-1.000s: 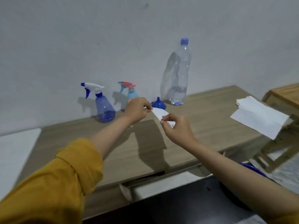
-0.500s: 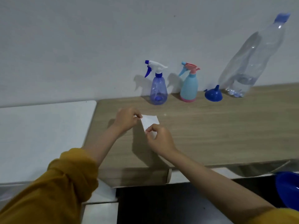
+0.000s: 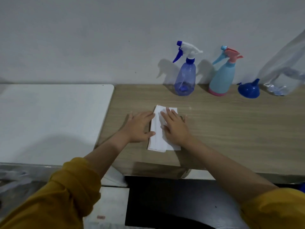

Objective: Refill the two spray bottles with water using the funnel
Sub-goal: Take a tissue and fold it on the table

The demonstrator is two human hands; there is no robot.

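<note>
Two spray bottles stand against the wall: a clear blue one (image 3: 185, 80) with a white and blue trigger, and a light blue one (image 3: 222, 79) with a pink trigger to its right. A blue funnel (image 3: 248, 90) sits upside down beside them. A large clear water bottle (image 3: 283, 70) leans at the right edge, partly cut off. A folded white paper towel (image 3: 157, 129) lies flat on the wooden table (image 3: 231, 126). My left hand (image 3: 138, 128) rests flat at its left edge. My right hand (image 3: 175, 128) presses flat on top of it.
A white surface (image 3: 52, 119) adjoins the table on the left. The grey wall runs close behind the bottles. Below the table's front edge lie a dark floor area and a blue object's edge (image 3: 302, 187) at far right.
The paper towel, held in the air between pinching fingers before, now lies on the table under both flat hands. The view has swung left, shifting the bottles to the right.
</note>
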